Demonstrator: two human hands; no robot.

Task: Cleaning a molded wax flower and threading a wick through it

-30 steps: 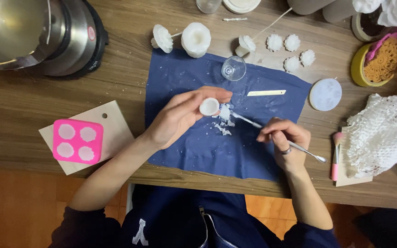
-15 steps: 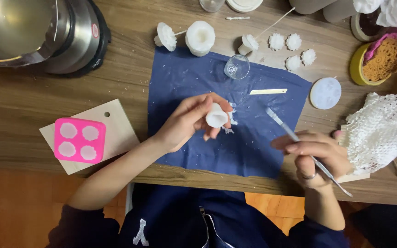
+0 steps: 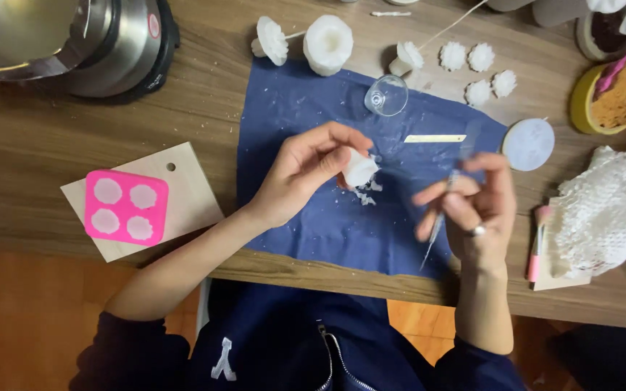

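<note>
Left hand: a small white wax piece is pinched in the fingertips above the blue cloth.
Right hand: a thin metal tool is gripped, blurred.
Crumbs: white wax flakes are scattered beneath the piece.

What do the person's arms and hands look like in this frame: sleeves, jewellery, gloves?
Both hands are bare, no gloves. The right hand wears a silver ring on one finger; the left hand shows no ring. Dark navy sleeves are pushed up near the elbows, leaving the forearms uncovered. No watch or bracelet shows.
</note>
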